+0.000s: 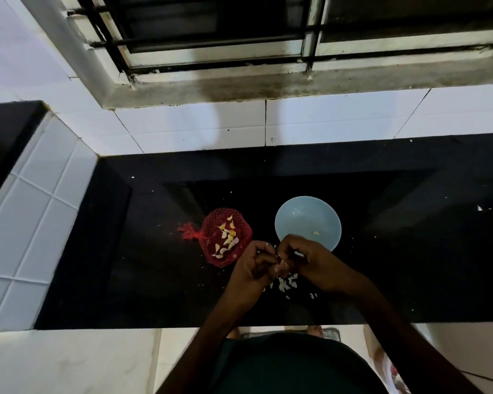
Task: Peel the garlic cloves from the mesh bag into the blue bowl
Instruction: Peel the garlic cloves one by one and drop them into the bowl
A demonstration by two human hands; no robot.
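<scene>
Pinching, left hand [252,265] and right hand [310,260] mostly hide a probable clove [283,263].

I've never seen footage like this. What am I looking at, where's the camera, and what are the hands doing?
No machine here: a person wears a camera on the head, looking down at their own hands. On the black counter lie a red mesh bag of garlic cloves and a blue bowl holding one peeled clove. The left hand and right hand meet near the bowl, both pinching a small clove between them. Torn white skins lie scattered beneath.
</scene>
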